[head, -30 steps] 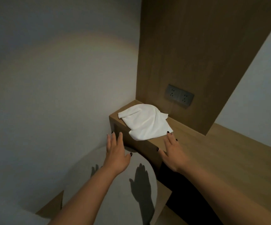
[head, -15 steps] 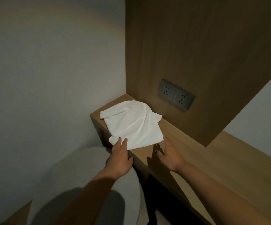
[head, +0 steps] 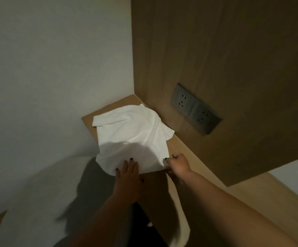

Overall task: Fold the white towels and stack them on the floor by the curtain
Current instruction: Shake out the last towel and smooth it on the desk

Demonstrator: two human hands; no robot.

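A crumpled white towel [head: 132, 136] lies on the left end of a wooden ledge [head: 183, 150], in the corner between the white wall and a wooden panel. Its near edge hangs over the ledge's front. My left hand [head: 128, 173] lies flat with straight fingers on the towel's near edge. My right hand [head: 177, 162] pinches the towel's near right corner. No curtain or towel stack is in view.
A dark double power socket [head: 196, 113] is set in the wooden panel [head: 233, 59] right of the towel. A rounded pale grey seat [head: 43, 202] stands below the ledge at the left. The ledge runs on to the lower right.
Both hands have moved forward from the ledge's front edge onto the towel. The left hand now lies on its near edge and the right hand has taken its corner. The view has come closer.
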